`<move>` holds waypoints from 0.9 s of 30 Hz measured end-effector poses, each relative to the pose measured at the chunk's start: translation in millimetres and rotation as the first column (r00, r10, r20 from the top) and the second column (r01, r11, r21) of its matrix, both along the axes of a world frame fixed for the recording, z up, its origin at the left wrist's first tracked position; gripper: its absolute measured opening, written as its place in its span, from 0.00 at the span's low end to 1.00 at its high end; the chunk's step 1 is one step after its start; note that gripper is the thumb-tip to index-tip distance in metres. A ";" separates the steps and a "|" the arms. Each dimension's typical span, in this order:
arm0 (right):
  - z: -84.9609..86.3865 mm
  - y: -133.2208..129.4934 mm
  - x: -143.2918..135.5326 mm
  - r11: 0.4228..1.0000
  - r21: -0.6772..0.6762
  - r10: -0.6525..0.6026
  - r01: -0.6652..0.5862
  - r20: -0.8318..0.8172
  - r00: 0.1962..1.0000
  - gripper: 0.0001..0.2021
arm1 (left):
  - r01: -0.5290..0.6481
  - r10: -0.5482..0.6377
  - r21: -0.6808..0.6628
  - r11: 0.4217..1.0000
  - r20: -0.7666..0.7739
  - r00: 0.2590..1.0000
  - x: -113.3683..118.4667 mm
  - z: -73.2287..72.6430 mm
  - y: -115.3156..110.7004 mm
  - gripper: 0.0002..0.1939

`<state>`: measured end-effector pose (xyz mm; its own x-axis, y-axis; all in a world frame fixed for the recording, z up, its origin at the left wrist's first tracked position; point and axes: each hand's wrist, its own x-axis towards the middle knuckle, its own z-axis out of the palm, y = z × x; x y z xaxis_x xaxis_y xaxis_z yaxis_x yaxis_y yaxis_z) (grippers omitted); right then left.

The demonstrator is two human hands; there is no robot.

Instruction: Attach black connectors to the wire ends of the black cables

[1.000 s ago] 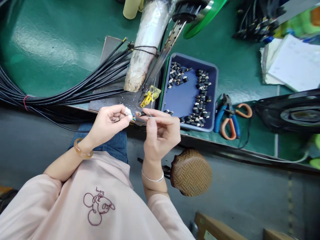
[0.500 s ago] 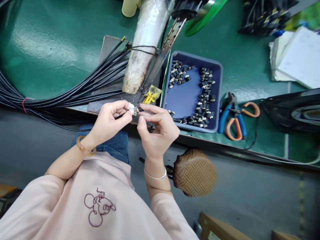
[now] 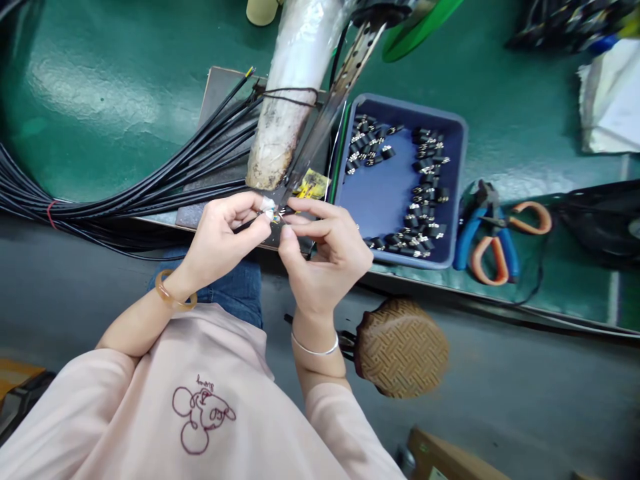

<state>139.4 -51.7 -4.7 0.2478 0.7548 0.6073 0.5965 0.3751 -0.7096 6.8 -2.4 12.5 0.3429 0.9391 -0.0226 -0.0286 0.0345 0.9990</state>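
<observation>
Over the table's front edge, my left hand [image 3: 225, 233] pinches a cable end with thin coloured wires [image 3: 275, 217]; white coverings are on its fingertips. Close on its right, my right hand [image 3: 325, 250] has thumb and forefinger nearly together at the same wires; a small part between them is too tiny to make out. Just beyond the fingertips, a soldering iron [image 3: 320, 120] slants down beside a plastic-wrapped tube [image 3: 287, 107]. Yellow pieces [image 3: 313, 185] lie behind my right fingers. A bundle of black cables [image 3: 125, 193] runs in from the left.
A blue tray [image 3: 375, 193] with many small black connectors [image 3: 425, 200] stands right of my hands. Further right lie blue-handled cutters [image 3: 470, 233] and orange-handled scissors [image 3: 493, 260]. A round woven-top stool [image 3: 404, 347] is below the table edge. Papers [image 3: 615, 100] lie at the far right.
The view has shifted, so the tray and tools appear further right. Both hands stay together at the wires, with only slight finger movement.
</observation>
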 end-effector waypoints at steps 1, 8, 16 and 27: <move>0.9 0.1 -0.2 1.000 0.000 -0.003 0.003 0.000 1.000 0.06 | -0.002 0.002 0.007 1.000 -0.003 1.000 0.1 0.9 0.1 0.05; 3.9 -2.3 -1.4 1.000 0.026 0.005 -0.006 0.026 1.000 0.06 | -0.001 0.001 -0.005 1.000 0.013 1.000 -0.6 2.7 0.5 0.04; -1.5 -7.0 1.4 0.997 0.071 0.011 -0.019 0.114 0.993 0.06 | 0.053 -0.053 -0.031 0.998 -0.007 0.999 -3.6 0.0 -0.9 0.06; -2.5 -8.7 -2.7 1.000 -0.027 0.001 -0.004 -0.111 0.994 0.05 | 0.086 -0.086 0.005 0.996 -0.012 0.996 -6.7 -0.4 -4.8 0.07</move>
<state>136.8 -60.4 -7.1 0.3105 0.7716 0.5552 0.5128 0.3558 -0.7813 0.0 -7.3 12.1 0.4225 0.9061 -0.0225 -0.0137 0.0312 0.9994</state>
